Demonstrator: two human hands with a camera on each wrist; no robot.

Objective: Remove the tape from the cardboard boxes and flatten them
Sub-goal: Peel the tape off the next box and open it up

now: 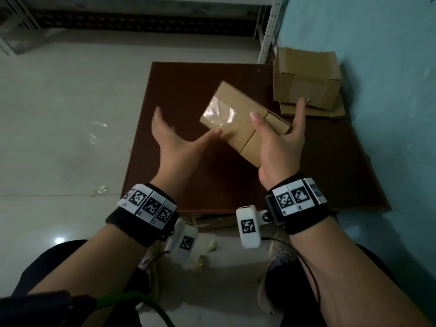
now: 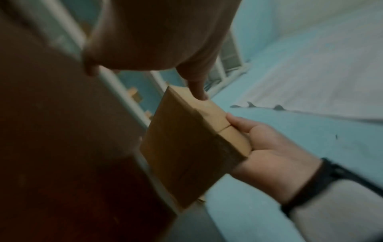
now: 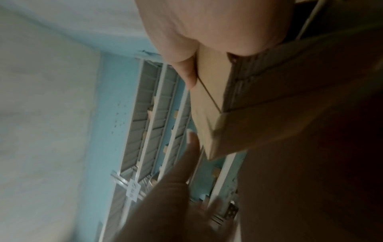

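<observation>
I hold a small closed cardboard box (image 1: pixel 238 128) tilted above a brown board. My right hand (image 1: pixel 277 125) grips its near right end, thumb on the top face and fingers behind it. A patch of clear tape (image 1: pixel 218 113) covers the box's far left part. My left hand (image 1: pixel 186 131) is spread open beside the box, and only its thumb touches the box edge just below the tape. The left wrist view shows the box (image 2: pixel 186 147) resting in the right hand (image 2: pixel 269 150). In the right wrist view the box (image 3: pixel 209 101) is blurred, with the left hand (image 3: pixel 182 188) below it.
The brown board (image 1: pixel 188 180) lies on a pale tiled floor. A stack of cardboard boxes (image 1: pixel 306 76) sits on flattened cardboard (image 1: pixel 313 112) at the back right, by a blue wall (image 1: pixel 389 90) and a metal shelf post (image 1: pixel 269 29). Tape scraps (image 1: pixel 98 132) litter the floor.
</observation>
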